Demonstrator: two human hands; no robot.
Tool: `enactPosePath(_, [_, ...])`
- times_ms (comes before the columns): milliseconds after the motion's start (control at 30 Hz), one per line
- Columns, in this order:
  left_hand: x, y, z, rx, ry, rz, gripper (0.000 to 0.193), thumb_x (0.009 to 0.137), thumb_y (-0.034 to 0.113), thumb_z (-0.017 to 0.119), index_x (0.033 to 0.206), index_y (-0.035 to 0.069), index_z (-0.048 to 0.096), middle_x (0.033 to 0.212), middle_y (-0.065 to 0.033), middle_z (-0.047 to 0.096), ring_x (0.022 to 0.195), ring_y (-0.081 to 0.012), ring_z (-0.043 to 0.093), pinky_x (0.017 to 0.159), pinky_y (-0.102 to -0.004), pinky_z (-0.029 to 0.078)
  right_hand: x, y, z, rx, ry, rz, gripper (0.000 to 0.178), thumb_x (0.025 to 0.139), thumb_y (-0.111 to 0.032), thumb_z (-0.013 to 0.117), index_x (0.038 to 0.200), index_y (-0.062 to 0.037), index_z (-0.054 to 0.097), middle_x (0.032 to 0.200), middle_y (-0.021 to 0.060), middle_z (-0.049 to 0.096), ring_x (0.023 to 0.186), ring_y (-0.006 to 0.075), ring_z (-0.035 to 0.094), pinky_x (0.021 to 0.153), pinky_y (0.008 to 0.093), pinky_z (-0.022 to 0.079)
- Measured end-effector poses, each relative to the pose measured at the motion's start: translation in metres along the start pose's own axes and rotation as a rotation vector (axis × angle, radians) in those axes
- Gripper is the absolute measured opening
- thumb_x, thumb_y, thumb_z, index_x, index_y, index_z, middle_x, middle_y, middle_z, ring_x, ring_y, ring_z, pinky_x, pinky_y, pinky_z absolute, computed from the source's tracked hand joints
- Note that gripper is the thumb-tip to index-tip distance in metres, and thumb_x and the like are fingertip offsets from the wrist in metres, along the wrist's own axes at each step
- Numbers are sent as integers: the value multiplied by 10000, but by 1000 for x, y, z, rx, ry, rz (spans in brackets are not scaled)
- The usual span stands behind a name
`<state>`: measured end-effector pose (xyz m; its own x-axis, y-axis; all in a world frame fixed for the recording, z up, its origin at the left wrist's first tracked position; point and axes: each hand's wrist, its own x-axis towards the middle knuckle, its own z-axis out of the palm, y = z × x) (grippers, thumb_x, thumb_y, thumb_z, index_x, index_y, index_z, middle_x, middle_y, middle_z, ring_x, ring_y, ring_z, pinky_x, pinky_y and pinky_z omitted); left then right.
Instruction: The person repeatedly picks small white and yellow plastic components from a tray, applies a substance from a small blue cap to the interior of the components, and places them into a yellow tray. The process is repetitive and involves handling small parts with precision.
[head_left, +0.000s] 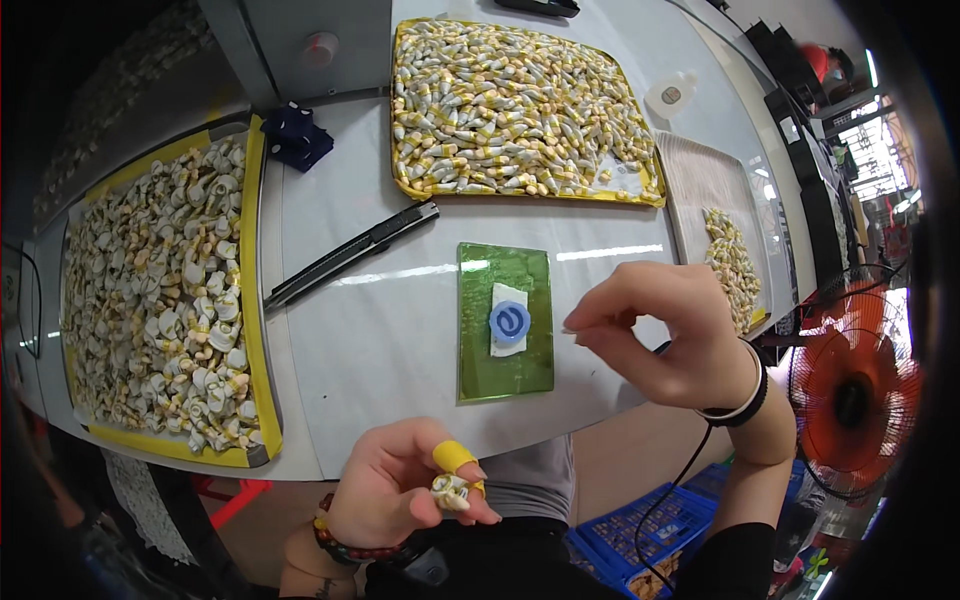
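My left hand (385,480), low in the middle, pinches a small white-and-yellow moulded figure (451,491) between thumb and fingers. Yellow tape (454,456) wraps one of its fingers. To the right, my right hand (680,335) hovers over the table with thumb and forefinger pinched together. A tiny pale speck shows at their tips, too small to make out. Left of those fingertips lies a green rectangular mat (478,345). On it sits a white piece (506,349) bearing a round blue mould or stamp (510,321) with a curved mark.
A yellow-rimmed tray (520,198) of small pointed pieces stands at the back. Another tray (256,300) of white pieces is at left. A black bar-shaped tool (352,252), dark blue cloth (298,138), white bottle (671,95), part-filled tray (695,165) and orange fan (855,370) are around.
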<state>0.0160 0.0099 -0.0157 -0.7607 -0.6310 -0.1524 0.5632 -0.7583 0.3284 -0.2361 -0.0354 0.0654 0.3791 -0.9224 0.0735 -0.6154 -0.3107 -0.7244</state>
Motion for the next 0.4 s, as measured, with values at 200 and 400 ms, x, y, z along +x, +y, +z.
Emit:
enactPosePath(200, [-8,-1,5,105,42,190,397,711,135,770,992,-62,571,912,-129,625,871,-229,653,798,-377,547,8,2,17,-326,13,-148,165,693,32,638,843,-31,612,675,57,570,596,223,566,532,311,469])
enactPosePath(400, [-9,2,3,194,5,256,398,700,112,776,998,-60,578,935,-137,624,899,-241,649,786,-365,547,15,2,15,-424,-143,-238,234,684,13,680,900,-61,629,835,79,616,782,259,603,646,321,489])
